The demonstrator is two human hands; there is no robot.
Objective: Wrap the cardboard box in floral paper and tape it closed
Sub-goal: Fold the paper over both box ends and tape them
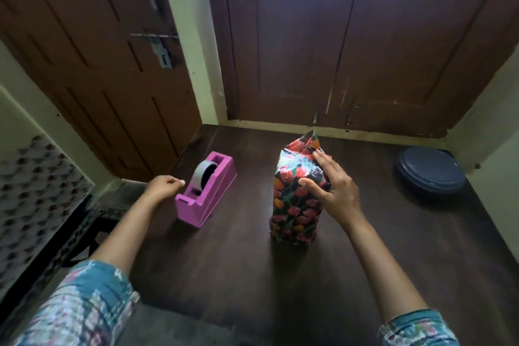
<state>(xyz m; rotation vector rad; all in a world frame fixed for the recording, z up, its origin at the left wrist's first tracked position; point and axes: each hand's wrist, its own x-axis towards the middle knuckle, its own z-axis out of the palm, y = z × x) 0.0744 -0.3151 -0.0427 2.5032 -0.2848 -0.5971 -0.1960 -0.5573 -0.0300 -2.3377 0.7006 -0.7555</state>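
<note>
The box [298, 191] is covered in black paper [292, 211] with red and orange flowers. It stands tall in the middle of the dark table [224, 275], one paper flap [310, 140] sticking up on top. The right hand [335, 189] lies flat on its top, fingers straight. The left hand [164, 187] is curled up beside the pink tape holder [207, 191], with nothing seen in it.

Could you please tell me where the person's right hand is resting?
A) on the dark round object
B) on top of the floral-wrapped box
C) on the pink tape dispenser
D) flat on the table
B: the right hand lies with straight fingers on the top of the floral-wrapped box.
</note>
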